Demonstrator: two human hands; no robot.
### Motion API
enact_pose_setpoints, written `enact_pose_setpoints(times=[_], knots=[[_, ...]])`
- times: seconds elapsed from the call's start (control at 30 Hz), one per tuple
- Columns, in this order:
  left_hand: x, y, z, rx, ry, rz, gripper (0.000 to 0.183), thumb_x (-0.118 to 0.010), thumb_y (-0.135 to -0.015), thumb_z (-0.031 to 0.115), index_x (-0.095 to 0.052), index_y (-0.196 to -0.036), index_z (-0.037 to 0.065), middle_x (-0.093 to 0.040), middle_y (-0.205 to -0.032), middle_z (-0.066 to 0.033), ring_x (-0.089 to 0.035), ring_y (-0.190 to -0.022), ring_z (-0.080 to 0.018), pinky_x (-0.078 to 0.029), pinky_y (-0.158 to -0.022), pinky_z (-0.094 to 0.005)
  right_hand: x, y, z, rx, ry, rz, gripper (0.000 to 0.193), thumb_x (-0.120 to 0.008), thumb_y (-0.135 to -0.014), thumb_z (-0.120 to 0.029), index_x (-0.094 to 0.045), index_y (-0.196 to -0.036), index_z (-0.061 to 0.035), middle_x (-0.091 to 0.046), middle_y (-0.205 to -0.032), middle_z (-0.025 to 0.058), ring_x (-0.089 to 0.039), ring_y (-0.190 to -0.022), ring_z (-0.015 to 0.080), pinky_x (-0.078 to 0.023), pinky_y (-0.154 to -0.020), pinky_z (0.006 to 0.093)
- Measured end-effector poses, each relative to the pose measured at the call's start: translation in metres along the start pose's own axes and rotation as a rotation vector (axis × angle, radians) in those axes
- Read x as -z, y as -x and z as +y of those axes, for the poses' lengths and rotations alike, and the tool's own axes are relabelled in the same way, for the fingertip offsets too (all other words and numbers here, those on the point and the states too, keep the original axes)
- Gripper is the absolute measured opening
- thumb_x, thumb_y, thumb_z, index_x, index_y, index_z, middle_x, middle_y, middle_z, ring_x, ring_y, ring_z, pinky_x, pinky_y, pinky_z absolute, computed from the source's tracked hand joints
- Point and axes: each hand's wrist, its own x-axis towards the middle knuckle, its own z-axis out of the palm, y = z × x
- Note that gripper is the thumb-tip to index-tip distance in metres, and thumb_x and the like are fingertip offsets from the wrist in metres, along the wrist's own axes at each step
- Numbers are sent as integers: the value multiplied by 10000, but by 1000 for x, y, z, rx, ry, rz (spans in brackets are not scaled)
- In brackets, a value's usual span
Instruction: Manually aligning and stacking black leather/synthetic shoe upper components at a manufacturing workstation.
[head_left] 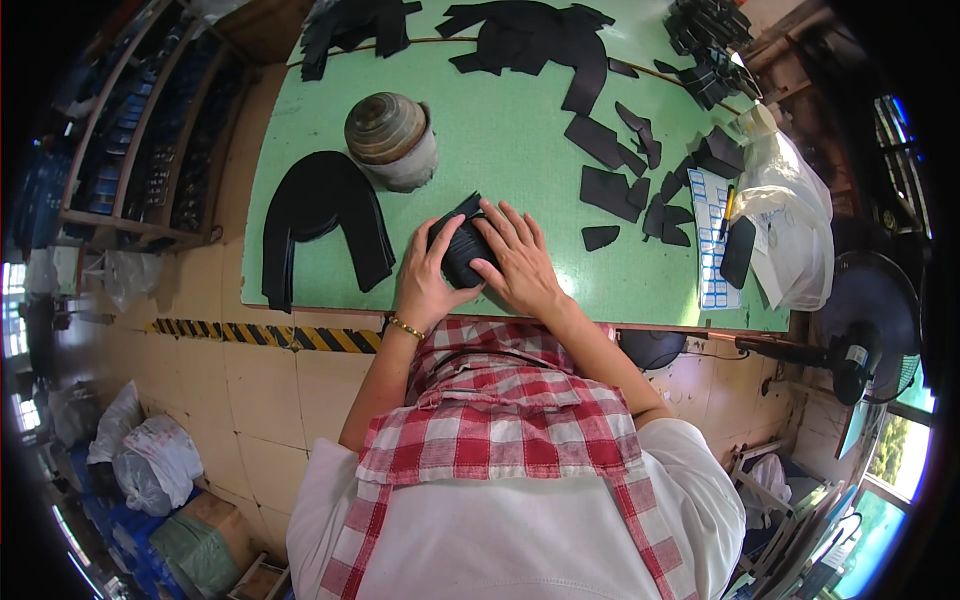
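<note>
A small stack of thin black cut pieces is held between my two hands near the table's front edge. My left hand curves around its left side, with the thumb along the near edge. My right hand rests over its right side, fingers fairly straight and thumb against the front. To the left lies a neat stack of black U-shaped pieces. Just behind it stands a grey, worn pot-like object with a rounded, ringed brown top.
Loose black pieces lie on the right of the green table. More black U-shaped pieces are at the back. At the right edge are a printed sheet, a dark phone-like object, a white plastic bag and a fan.
</note>
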Motion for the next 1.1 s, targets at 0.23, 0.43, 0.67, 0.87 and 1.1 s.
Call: enact_pose_setpoints(times=[0.23, 0.43, 0.67, 0.87, 1.1], knots=[[-1, -1, -2, -30, -1, 17, 892, -828, -552, 216, -422, -1342, 141, -447, -1240, -178, -487, -1130, -370, -440, -933, -441, -1, 1, 0, -7, -10, -38, 609, -436, -926, -469, -412, -1351, -34, -337, -1464, 109, -276, -1364, 311, -174, -1112, 495], [0, -1, 0, -34, 3, 15, 898, -828, -551, 213, -420, -1348, 143, -445, -1243, -177, -489, -1127, -367, -436, -938, -440, -1, 1, 0, -7, 6, -44, 624, -429, -926, -480, -391, -1366, -40, -397, -1406, 122, -307, -1341, 309, -176, -1107, 501], [0, -1, -2, -41, 0, 17, 894, -826, -556, 216, -419, -1350, 152, -444, -1243, -173, -486, -1128, -369, -436, -936, -442, 4, -7, -1, 40, 20, -26, 655, -423, -924, -493, -345, -1412, -64, -462, -1269, 134, -397, -1229, 295, -205, -1088, 503], [1, -2, -1, -39, -4, 10, 888, -825, -564, 232, -417, -1348, 152, -445, -1242, -174, -487, -1124, -374, -439, -931, -446, 2, -7, 0, 44, 33, -31, 649, -419, -925, -495, -361, -1408, -66, -457, -1266, 133, -400, -1222, 290, -210, -1088, 504], [0, -2, -1, -43, -3, 8, 880, -822, -568, 234, -421, -1346, 151, -446, -1241, -173, -489, -1121, -373, -440, -929, -446, 1, -5, 1, 46, 38, -18, 646, -411, -927, -502, -377, -1392, -55, -455, -1261, 141, -407, -1213, 296, -209, -1092, 505]])
